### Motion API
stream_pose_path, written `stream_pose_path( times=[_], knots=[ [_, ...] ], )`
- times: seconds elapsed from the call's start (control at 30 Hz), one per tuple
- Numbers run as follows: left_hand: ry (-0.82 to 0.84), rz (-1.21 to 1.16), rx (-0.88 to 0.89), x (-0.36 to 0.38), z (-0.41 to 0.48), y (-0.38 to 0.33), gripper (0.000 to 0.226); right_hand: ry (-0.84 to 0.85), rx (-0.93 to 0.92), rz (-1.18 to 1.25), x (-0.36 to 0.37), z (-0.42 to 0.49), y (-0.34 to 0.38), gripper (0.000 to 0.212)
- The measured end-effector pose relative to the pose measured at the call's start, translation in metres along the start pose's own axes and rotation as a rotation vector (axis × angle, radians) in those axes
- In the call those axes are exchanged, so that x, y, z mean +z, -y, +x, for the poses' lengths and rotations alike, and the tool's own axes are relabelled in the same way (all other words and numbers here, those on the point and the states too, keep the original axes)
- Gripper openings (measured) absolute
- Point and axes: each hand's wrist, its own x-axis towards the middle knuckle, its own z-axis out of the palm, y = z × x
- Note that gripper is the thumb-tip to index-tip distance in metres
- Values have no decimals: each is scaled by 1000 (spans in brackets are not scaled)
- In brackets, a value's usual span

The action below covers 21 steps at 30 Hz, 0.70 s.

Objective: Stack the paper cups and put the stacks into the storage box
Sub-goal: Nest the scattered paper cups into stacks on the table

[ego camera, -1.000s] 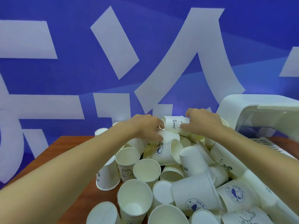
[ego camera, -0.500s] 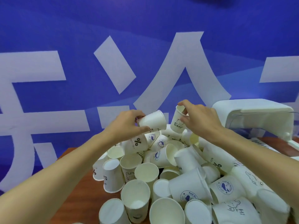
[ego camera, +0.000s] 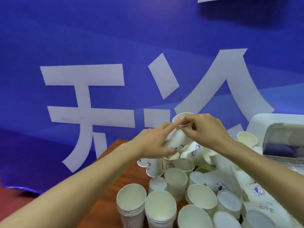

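Cups apart a half-second before had met above the pile [ego camera: 176, 180]: left hand [ego camera: 153, 142] grip wrapped the lower cup [ego camera: 176, 139], right hand [ego camera: 207, 129] grip pinched the upper cup [ego camera: 181, 116] by its rim. Pair nesting, likely; boxing still ahead

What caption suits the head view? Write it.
The left hand and right hand hold cups above a pile of cups on the table.

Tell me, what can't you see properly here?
Head view only.
Held cup: left hand and right hand cover it; one cup or two nested, unclear.
Storage box: cut off by the right edge, blurred.
Front cups: cut off by the bottom edge.
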Motion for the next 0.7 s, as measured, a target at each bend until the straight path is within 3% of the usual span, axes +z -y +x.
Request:
stream_pose_path(
  times=[0.2,0.53,0.7],
  knots=[
    [-42,223,-77,-11,-31,15,92,8,74,-96,1,-6,10,22],
    [-99,351,-130,-13,-70,28,23,160,63,3,11,-34,35,20],
    [-126,436,-114,-23,-83,29,16,166,45,26,10,-43,50,16]
  ],
)
